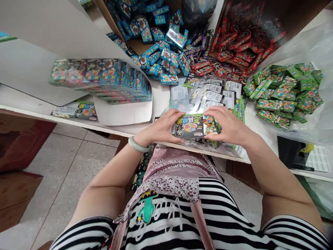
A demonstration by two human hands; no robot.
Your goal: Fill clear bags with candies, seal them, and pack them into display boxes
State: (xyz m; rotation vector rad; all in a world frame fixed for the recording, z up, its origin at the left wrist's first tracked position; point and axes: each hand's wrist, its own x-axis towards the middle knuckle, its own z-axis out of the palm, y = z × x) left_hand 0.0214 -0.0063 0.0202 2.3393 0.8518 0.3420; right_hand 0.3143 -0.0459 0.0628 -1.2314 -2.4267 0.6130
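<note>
My left hand (165, 126) is closed around the left end of a black printed candy box (189, 129) at the table's front edge. Small colourful candy packs (211, 125) show at the right end of that box. My right hand (225, 124) pinches these packs between thumb and fingers; whether they sit partly inside the box cannot be made out. Behind both hands, flat black-and-green cartons (213, 95) with white label panels lie in an overlapping pile. A clear plastic sheet or bag seems to cover part of them.
Blue packs (169, 57), red packs (238, 48) and green packs (283, 92) are heaped at the back and right. Stacked filled boxes (104, 76) stand on a white sheet at left. A black tape dispenser (291, 152) sits at the right front edge.
</note>
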